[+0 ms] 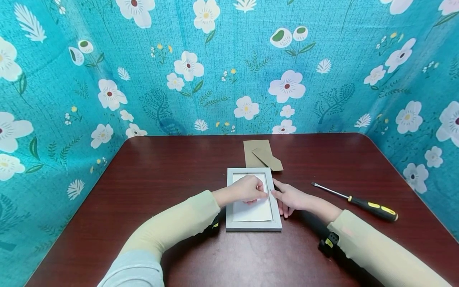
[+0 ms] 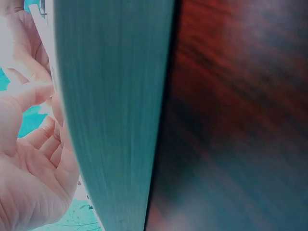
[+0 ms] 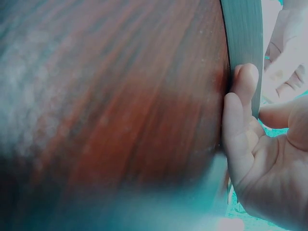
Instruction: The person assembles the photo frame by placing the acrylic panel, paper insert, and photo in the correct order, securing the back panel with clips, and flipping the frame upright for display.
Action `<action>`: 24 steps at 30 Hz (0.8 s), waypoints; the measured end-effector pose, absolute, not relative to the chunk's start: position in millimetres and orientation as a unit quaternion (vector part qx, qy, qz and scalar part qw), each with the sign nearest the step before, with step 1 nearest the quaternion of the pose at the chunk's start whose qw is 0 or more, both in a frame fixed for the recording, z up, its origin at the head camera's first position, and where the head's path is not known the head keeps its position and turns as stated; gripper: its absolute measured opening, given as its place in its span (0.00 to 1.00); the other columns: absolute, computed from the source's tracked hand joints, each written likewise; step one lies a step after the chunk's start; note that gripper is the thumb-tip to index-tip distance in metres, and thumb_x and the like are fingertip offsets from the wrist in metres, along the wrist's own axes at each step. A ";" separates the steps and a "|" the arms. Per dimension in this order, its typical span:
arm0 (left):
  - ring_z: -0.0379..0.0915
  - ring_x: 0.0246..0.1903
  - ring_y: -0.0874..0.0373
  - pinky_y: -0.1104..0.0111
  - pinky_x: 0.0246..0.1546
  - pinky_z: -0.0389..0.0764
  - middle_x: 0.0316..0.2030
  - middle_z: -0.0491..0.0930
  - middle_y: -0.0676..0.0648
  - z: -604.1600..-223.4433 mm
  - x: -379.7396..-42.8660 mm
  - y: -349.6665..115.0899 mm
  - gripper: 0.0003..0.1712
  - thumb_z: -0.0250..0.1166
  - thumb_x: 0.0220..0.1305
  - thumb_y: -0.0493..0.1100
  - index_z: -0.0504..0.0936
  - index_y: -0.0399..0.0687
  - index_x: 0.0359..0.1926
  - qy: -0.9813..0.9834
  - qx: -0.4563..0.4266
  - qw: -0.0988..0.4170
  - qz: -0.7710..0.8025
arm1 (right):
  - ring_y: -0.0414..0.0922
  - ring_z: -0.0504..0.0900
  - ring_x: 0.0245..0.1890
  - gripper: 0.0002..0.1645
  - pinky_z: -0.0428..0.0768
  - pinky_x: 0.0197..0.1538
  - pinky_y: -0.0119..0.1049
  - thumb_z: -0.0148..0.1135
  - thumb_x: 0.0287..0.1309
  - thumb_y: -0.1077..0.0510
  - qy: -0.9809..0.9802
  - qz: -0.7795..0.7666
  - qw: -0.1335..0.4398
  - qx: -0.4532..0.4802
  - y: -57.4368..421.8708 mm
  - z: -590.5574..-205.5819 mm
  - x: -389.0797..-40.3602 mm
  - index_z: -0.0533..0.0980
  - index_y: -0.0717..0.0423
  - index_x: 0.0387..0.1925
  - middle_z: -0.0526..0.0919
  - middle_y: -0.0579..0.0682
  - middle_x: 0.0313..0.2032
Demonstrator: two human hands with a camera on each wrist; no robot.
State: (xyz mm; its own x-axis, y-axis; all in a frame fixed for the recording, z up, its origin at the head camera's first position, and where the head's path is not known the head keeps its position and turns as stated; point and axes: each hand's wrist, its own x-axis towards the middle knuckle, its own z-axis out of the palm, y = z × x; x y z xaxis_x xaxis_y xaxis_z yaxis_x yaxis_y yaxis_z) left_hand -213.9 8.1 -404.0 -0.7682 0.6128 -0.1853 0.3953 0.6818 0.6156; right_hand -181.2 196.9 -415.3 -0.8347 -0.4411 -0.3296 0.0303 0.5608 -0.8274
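A light grey picture frame lies flat on the table, with a white sheet inside its opening. My left hand is over the sheet, its fingers curled and its thumb side touching the inner right edge of the frame. No object shows between the left fingers, though their tips are partly hidden. My right hand grips the frame's right side, thumb on top and the other fingers along the outer side, as the right wrist view shows. A small dark spot, perhaps a tab, sits on the right bar near both hands.
Behind the frame lies a brown backing board with a folding stand leg angled across it. A flathead screwdriver with a black and yellow handle lies to the right. The dark red table meets a floral turquoise cloth behind.
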 end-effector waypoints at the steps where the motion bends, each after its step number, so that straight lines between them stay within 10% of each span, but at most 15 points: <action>1: 0.64 0.06 0.66 0.76 0.11 0.65 0.07 0.69 0.56 -403.7 -213.9 8.3 0.19 0.67 0.63 0.46 0.73 0.49 0.18 0.899 0.281 0.192 0.276 | 0.45 0.75 0.10 0.36 0.78 0.17 0.41 0.39 0.75 0.61 0.844 -0.453 0.261 -0.122 197.0 -415.3 -181.4 0.36 0.67 0.74 0.76 0.55 0.13; 16: 0.67 0.08 0.65 0.75 0.13 0.67 0.10 0.72 0.55 -401.5 -216.7 4.3 0.15 0.68 0.63 0.46 0.75 0.49 0.22 0.898 0.277 0.188 0.285 | 0.46 0.75 0.09 0.36 0.78 0.17 0.42 0.40 0.75 0.61 0.843 -0.457 0.255 -0.121 195.3 -414.2 -179.5 0.37 0.66 0.74 0.75 0.55 0.12; 24: 0.77 0.19 0.57 0.70 0.20 0.76 0.21 0.80 0.50 -384.7 -255.9 -40.0 0.10 0.62 0.68 0.46 0.80 0.44 0.33 0.896 0.234 0.091 0.366 | 0.45 0.75 0.09 0.36 0.78 0.17 0.42 0.40 0.75 0.61 0.845 -0.455 0.255 -0.123 194.7 -415.1 -179.8 0.37 0.68 0.73 0.76 0.54 0.12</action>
State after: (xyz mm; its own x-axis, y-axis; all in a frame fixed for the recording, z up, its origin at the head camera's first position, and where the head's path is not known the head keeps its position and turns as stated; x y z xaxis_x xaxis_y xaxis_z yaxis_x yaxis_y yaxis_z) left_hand -255.9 -40.0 -384.7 -0.8741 0.4857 0.0075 0.3523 0.6234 0.6980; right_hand -179.8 194.7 -415.1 -0.8401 -0.4392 -0.3185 0.0240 0.5564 -0.8306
